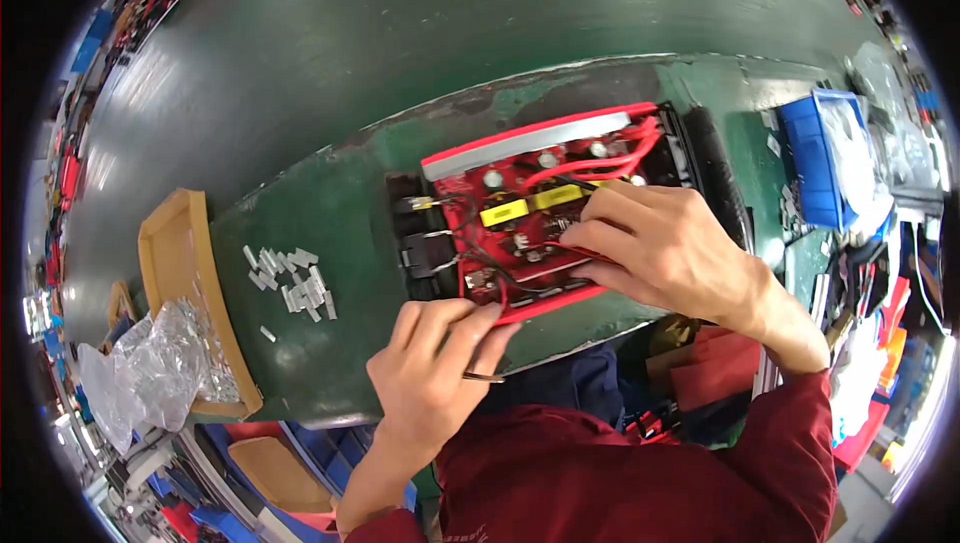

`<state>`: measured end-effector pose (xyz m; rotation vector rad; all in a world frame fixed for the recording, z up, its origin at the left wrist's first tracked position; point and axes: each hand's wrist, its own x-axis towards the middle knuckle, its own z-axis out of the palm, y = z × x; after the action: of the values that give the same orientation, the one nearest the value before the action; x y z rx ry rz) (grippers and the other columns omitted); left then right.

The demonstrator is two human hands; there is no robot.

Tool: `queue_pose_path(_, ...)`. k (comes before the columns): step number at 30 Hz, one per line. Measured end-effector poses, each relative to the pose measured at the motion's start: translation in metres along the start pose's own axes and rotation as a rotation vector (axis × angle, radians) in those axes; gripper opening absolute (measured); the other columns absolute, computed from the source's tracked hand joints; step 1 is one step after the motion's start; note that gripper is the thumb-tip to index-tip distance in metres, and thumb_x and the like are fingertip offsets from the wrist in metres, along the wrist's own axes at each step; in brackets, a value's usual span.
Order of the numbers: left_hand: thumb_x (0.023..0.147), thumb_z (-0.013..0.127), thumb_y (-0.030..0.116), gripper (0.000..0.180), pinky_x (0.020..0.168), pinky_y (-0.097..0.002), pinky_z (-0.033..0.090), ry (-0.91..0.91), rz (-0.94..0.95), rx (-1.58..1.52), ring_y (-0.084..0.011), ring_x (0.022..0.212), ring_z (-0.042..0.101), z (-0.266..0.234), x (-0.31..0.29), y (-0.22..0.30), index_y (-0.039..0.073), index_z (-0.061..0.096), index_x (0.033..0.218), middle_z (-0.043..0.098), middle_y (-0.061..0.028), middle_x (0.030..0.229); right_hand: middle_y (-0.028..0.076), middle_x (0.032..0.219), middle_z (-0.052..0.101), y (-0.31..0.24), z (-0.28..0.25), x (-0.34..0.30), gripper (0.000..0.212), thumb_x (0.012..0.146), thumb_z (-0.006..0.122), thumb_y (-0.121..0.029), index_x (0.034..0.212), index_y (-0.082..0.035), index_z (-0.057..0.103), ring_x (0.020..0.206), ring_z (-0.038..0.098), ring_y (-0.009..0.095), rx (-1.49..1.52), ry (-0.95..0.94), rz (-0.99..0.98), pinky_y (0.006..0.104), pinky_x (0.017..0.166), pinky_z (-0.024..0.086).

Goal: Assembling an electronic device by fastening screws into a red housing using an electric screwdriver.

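An opened electronic unit with a red housing (545, 315) lies on the bench in front of me. Inside are a red circuit board, yellow-wrapped transformers (504, 213), thick red cables (590, 171) and thin black wires. Black sockets are on its left end panel (430, 255). At the near left corner, my left hand (428, 368) is closed, fingertips against the housing edge; a thin metal tool (483, 377) sticks out from under its fingers. Over the board's right half, my right hand (660, 248) is closed in a pinch, with a thin red wire (565, 247) running into its fingers.
Left of the unit lies a pile of small silvery metal pieces (300, 281). Farther left stands a cardboard tray (222, 318) with clear plastic bags (165, 363). A blue bin (808, 165) holding white bags sits at the right. The bench edge (560, 351) runs close before my body.
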<state>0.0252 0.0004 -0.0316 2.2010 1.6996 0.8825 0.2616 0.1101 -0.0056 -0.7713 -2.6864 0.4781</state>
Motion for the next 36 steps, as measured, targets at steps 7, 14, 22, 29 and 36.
queue_pose_path(7, 0.067, 0.087, 0.011, 0.027, 0.052, -0.0268, 0.048, 0.056, 0.113, -0.106, -0.0152, 0.067, 0.061, 0.008, -0.005, -0.011, 0.010, 0.074, 0.091, 0.065, 0.0016, 0.079, 0.006, 0.070, 0.056, -0.012, 0.006, 0.010, 0.025, 0.061, 0.079, -0.003, 0.083, -0.004, 0.067, 0.066, 0.060, 0.026, -0.039, -0.016, 0.035, 0.0368, 0.055, 0.048)
queue_pose_path(14, 0.072, 0.086, 0.008, 0.024, 0.059, -0.0278, 0.053, 0.245, -0.019, -0.148, -0.0188, 0.072, 0.066, -0.020, -0.030, -0.025, 0.009, 0.073, 0.092, 0.069, -0.0031, 0.085, 0.013, 0.092, 0.063, -0.025, -0.002, -0.011, 0.029, 0.070, 0.082, -0.005, 0.095, 0.001, 0.068, 0.085, 0.060, 0.029, 0.212, 0.201, 0.271, 0.0359, 0.075, 0.048)
queue_pose_path(22, 0.088, 0.076, 0.014, 0.026, 0.065, -0.0338, 0.056, 0.468, -0.698, 0.237, -0.0223, 0.081, 0.065, -0.075, -0.078, -0.115, 0.004, 0.071, 0.112, 0.064, -0.0110, 0.107, 0.011, 0.113, 0.063, -0.014, 0.029, -0.074, 0.042, 0.067, 0.079, 0.004, 0.106, -0.009, 0.071, 0.108, 0.058, 0.034, -0.293, 0.323, 0.236, 0.0445, 0.092, 0.048)
queue_pose_path(29, 0.080, 0.084, 0.012, 0.023, 0.059, -0.0284, 0.055, 0.361, -0.580, 0.099, -0.0188, 0.075, 0.065, -0.052, -0.057, -0.079, 0.005, 0.074, 0.100, 0.063, -0.0091, 0.101, 0.009, 0.109, 0.064, -0.015, 0.032, -0.060, 0.047, 0.062, 0.079, 0.006, 0.105, -0.010, 0.073, 0.106, 0.060, 0.032, -0.328, 0.392, 0.236, 0.0426, 0.089, 0.049)
queue_pose_path(36, 0.087, 0.074, 0.007, 0.011, 0.070, -0.0362, 0.053, 0.315, -0.472, 0.249, -0.0279, 0.079, 0.063, -0.038, -0.067, -0.085, 0.000, 0.068, 0.094, 0.060, -0.0114, 0.097, 0.005, 0.102, 0.066, -0.036, 0.035, -0.053, 0.040, 0.065, 0.085, -0.011, 0.102, -0.013, 0.070, 0.097, 0.063, 0.028, -0.122, 0.571, 0.121, 0.0406, 0.084, 0.049)
